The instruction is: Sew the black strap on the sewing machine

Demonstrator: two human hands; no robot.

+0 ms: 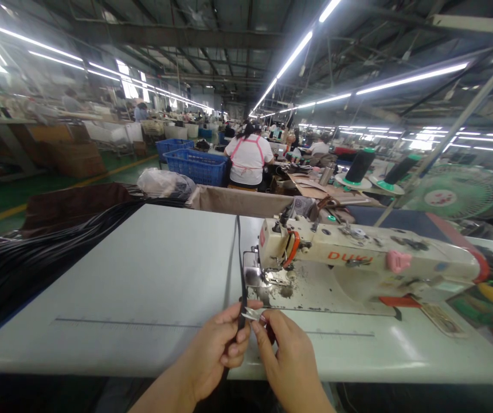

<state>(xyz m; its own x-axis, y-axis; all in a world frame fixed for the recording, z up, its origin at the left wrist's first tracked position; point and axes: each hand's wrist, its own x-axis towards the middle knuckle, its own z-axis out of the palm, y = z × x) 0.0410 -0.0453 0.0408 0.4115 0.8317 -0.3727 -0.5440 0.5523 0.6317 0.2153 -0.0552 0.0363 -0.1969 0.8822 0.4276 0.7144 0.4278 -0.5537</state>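
My left hand (225, 335) is closed around a long, narrow black strap (241, 261). The strap runs from my fingers across the table to its far edge, and its near end drops below the table front. In my right hand (287, 350) I pinch small silver thread snips (253, 314), their blades touching or almost touching the strap beside my left fingertips. Just beyond my hands stands a cream sewing machine (315, 252), its needle area over a metal plate right of the strap.
Many black straps (53, 246) are heaped along the table's left side. A printed ruler line (143, 324) crosses the white table (177, 258). Thread cones (360, 166) and a green fan (457, 192) stand at right. Ahead, a person (249, 155) sits near blue crates (199, 163).
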